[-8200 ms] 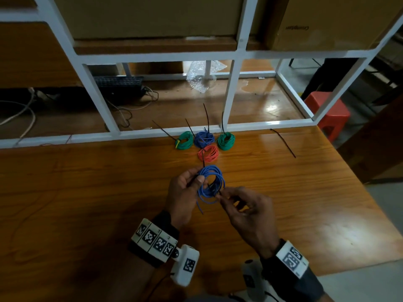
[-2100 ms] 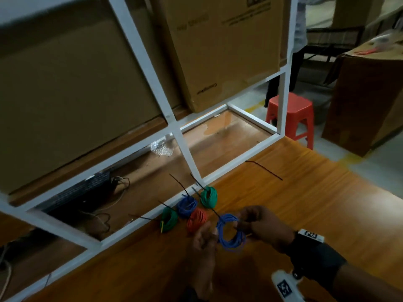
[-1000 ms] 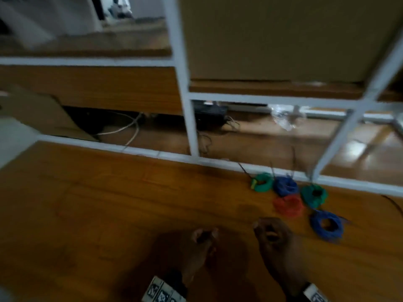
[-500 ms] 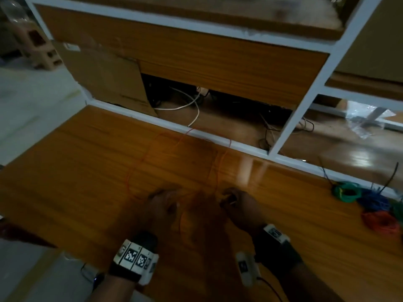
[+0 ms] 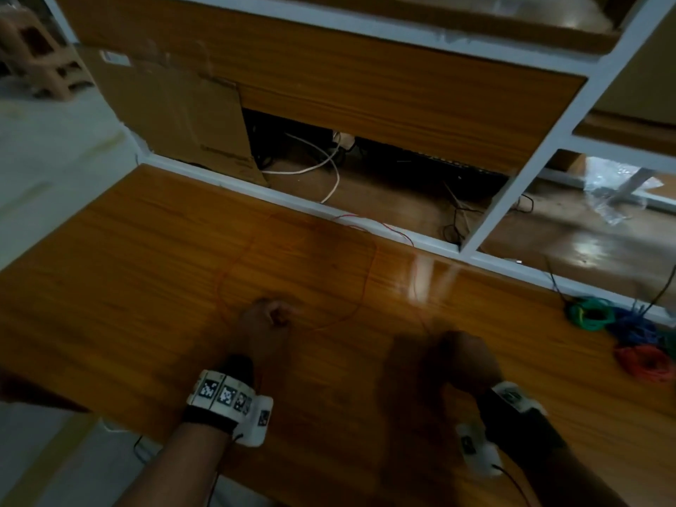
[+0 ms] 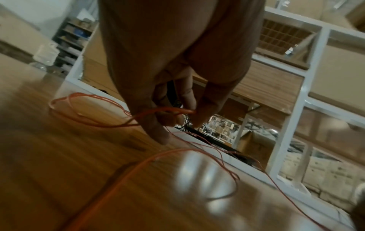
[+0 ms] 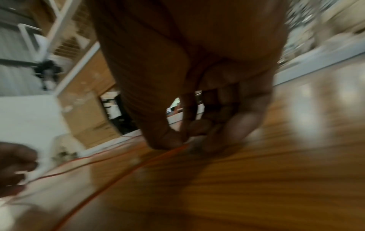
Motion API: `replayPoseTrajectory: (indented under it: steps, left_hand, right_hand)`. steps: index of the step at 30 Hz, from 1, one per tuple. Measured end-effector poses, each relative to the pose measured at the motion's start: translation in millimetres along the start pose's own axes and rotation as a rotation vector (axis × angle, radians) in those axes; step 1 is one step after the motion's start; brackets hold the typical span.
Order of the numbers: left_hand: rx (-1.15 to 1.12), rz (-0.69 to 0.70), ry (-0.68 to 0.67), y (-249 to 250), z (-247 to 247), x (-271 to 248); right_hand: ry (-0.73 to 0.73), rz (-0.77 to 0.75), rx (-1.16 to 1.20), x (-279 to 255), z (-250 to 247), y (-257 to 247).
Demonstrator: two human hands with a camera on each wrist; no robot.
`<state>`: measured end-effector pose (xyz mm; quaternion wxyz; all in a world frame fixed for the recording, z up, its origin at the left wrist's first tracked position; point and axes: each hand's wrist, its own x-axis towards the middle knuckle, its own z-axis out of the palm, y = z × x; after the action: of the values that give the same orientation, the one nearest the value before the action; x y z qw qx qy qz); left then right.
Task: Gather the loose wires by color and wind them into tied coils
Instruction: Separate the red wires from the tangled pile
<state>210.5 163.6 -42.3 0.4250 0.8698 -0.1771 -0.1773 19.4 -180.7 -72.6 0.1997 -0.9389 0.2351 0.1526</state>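
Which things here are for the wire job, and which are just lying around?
For the job:
loose orange wire, pinched by left hand and right hand
green coil
blue coil
red coil

Just lying about:
cardboard sheet
white cable
plastic wrap

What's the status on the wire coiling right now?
Left hand pinches thin loose orange wire. Right hand pinches it too. Wire sprawled uncoiled over wooden table. Nothing blocking.

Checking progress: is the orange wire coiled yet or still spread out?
Spread out: the orange wire lies in wide loose loops across the table.
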Motion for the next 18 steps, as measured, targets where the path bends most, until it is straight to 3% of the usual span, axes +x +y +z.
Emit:
replayPoseTrajectory:
  steps: [5,9,14,18]
  left_hand:
    - [-0.122,0.028,0.042,-5.5,-4.2,-2.0]
    - [-0.139,0.222,0.138,-14.1,2.4,-8.9]
    - [-0.324,0.335,0.003,19.0,-11.9,-22.6]
    - [-0.555,0.334,-0.020,47.2,-32.2,-33.7]
  right_hand:
    - [0.106,0.130,-0.027,-53.4,-26.9,74.6]
    - [0.080,0.119,-0.221,-59.6,-57.4,41.3]
    - [0.145,-0.350,0.081,-12.0,-77.8,-99.8]
    - [0.080,-0.705,-0.025,29.7,-70.2,-202.1]
